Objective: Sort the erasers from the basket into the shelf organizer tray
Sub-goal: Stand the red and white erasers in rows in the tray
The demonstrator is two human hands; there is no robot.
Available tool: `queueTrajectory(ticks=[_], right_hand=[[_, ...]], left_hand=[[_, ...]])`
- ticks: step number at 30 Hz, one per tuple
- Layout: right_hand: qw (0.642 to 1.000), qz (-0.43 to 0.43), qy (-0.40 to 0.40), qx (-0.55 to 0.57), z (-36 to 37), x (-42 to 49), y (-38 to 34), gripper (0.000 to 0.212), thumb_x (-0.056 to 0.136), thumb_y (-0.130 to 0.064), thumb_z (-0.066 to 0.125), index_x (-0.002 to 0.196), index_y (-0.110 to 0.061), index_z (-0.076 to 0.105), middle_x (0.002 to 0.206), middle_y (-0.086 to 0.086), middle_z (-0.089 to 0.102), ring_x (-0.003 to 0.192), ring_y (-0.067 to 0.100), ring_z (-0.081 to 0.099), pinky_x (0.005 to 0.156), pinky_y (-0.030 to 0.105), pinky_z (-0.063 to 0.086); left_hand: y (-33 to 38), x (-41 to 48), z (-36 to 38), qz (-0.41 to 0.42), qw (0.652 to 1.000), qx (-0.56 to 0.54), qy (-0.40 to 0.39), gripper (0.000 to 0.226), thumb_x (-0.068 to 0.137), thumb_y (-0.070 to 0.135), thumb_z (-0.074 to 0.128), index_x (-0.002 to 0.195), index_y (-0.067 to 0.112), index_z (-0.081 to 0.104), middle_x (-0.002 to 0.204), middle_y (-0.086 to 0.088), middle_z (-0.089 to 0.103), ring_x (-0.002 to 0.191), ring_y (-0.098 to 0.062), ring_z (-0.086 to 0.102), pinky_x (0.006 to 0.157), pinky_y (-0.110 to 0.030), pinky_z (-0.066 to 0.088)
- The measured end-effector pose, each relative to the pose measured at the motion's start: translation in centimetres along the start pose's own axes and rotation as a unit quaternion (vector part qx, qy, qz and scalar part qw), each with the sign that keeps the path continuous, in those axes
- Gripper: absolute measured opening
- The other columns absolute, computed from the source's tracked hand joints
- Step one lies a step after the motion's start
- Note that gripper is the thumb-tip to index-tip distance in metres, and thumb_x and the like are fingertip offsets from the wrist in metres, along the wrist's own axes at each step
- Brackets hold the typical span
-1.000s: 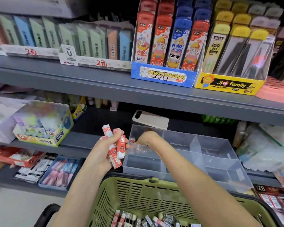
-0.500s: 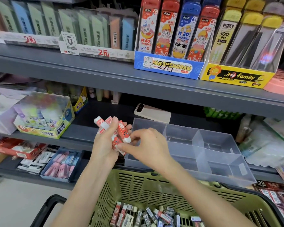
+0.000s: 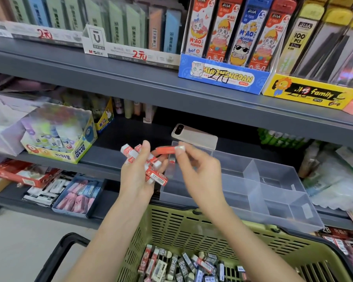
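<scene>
The left hand (image 3: pixel 136 178) is closed around a bunch of erasers (image 3: pixel 156 177), white blocks in red sleeves, one showing a barcode. The right hand (image 3: pixel 200 176) pinches a single red-sleeved eraser (image 3: pixel 165 150) by its white end between thumb and fingertips, level, just beside the left hand's fingers and over the left edge of the organizer tray (image 3: pixel 306 208). That tray is clear plastic with dividers and sits on the middle shelf. Below both forearms is the green basket (image 3: pixel 192 226) with a black handle; loose erasers (image 3: pixel 183 265) lie in its bottom, several sleeves marked "2B".

A phone (image 3: pixel 194 136) lies face down just behind the tray. To the left on the same shelf stands a box marked "POWER GLUE" (image 3: pixel 59 137). On the upper shelf (image 3: pixel 130 82) a white M&G display box (image 3: pixel 130 53) carries a red "2元"; beside it a blue box (image 3: pixel 222 77) reads "MIAOMENGDAN" with a handwritten "2元", holding packs printed "M·AO MENGDAN". Next comes a yellow box (image 3: pixel 310 93) reading "family", its lead tubes (image 3: pixel 298 39) marked "100 PCS".
</scene>
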State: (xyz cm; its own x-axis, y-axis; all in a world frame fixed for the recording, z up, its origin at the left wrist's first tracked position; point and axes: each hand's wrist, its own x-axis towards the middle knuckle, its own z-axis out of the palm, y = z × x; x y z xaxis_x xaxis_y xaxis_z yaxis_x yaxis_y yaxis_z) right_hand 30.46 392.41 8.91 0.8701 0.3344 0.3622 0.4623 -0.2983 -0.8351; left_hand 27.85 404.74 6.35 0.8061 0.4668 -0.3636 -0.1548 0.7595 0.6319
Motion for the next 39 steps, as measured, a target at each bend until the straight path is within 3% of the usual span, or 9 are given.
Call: queueTrajectory(ticks=[3,6,12,17,22,28,30,33,39], right_hand=[[0.994,0.071,0.032,0.074,-1.7,2.2,0.3,0.018,0.090,-0.028,0.056,0.086,-0.034,0.073,0.080,-0.012,0.071,0.074,0.007,0.064,0.075,0.024,0.051],[0.992,0.126,-0.026,-0.012,-2.9,4.2,1.7,0.022,0.083,-0.023,0.056,0.072,-0.022,0.075,0.088,-0.005,0.073,0.087,0.009,0.063,0.084,0.038,0.052],[0.948,0.131,-0.122,-0.263,-1.4,6.1,4.1,0.020,0.082,-0.023,0.063,0.097,-0.010,0.058,0.087,0.008,0.069,0.077,0.021,0.057,0.067,0.024,0.042],[0.917,0.141,-0.211,-0.308,0.1,6.9,4.4,0.029,0.087,-0.031,0.062,0.088,-0.003,0.072,0.090,0.014,0.069,0.079,0.023,0.060,0.070,0.027,0.045],[0.865,0.189,-0.288,-0.366,0.4,7.7,4.6,0.037,0.092,-0.033,0.053,0.068,-0.004,0.058,0.065,0.007,0.047,0.058,0.019,0.040,0.048,0.023,0.031],[0.885,0.159,-0.269,-0.346,0.3,6.9,4.3,0.029,0.097,-0.023,0.043,0.077,-0.006,0.055,0.079,0.010,0.054,0.074,0.025,0.050,0.054,0.024,0.036],[0.918,0.106,-0.201,-0.326,-0.2,5.9,3.2,0.033,0.097,-0.026,0.044,0.073,-0.007,0.057,0.080,0.012,0.062,0.076,0.025,0.055,0.063,0.027,0.041],[0.980,0.046,-0.111,-0.160,-0.6,2.9,0.7,0.036,0.084,-0.048,0.056,0.063,-0.020,0.065,0.062,-0.004,0.064,0.055,0.005,0.052,0.055,0.018,0.040],[0.970,-0.005,-0.177,-0.169,0.2,-0.7,-1.1,0.020,0.078,-0.038,0.071,0.095,-0.027,0.070,0.058,-0.014,0.052,0.058,-0.001,0.049,0.059,0.009,0.037]], left_hand=[[0.3,0.4,-0.4,-0.008,1.000,0.001,0.013,0.031,0.077,0.031,0.070,0.097,0.009,0.060,0.072,-0.006,0.074,0.077,-0.022,0.073,0.052,-0.027,0.055],[0.4,0.4,-0.5,0.013,0.999,0.033,0.004,0.038,0.066,0.036,0.072,0.093,0.011,0.062,0.069,-0.005,0.072,0.074,-0.021,0.073,0.048,-0.026,0.052],[0.1,0.3,-0.6,0.036,0.998,0.058,-0.009,0.038,0.063,0.038,0.072,0.090,0.012,0.062,0.067,-0.003,0.071,0.068,-0.019,0.072,0.047,-0.025,0.052],[0.0,0.4,-0.6,0.051,0.996,0.069,-0.018,0.037,0.066,0.038,0.072,0.093,0.014,0.061,0.068,-0.002,0.071,0.070,-0.020,0.072,0.048,-0.026,0.053],[-0.1,0.5,-0.6,0.060,0.995,0.080,-0.019,0.041,0.067,0.042,0.070,0.095,0.014,0.061,0.068,0.000,0.071,0.071,-0.019,0.073,0.050,-0.025,0.054],[-0.2,0.6,-0.6,0.050,0.997,0.054,-0.019,0.043,0.066,0.045,0.067,0.095,0.013,0.061,0.068,0.000,0.071,0.074,-0.019,0.073,0.051,-0.026,0.054],[-0.2,0.6,-0.6,0.045,0.998,0.037,-0.019,0.045,0.066,0.046,0.066,0.096,0.013,0.060,0.068,-0.001,0.071,0.074,-0.019,0.073,0.052,-0.026,0.055],[-0.3,0.7,-0.5,0.039,0.999,0.006,-0.024,0.044,0.070,0.045,0.065,0.098,0.012,0.060,0.069,-0.002,0.072,0.074,-0.019,0.073,0.055,-0.028,0.056],[-0.5,0.6,-0.4,0.042,0.999,-0.013,-0.016,0.034,0.084,0.043,0.061,0.099,0.013,0.059,0.070,-0.001,0.072,0.074,-0.020,0.073,0.057,-0.031,0.056]])
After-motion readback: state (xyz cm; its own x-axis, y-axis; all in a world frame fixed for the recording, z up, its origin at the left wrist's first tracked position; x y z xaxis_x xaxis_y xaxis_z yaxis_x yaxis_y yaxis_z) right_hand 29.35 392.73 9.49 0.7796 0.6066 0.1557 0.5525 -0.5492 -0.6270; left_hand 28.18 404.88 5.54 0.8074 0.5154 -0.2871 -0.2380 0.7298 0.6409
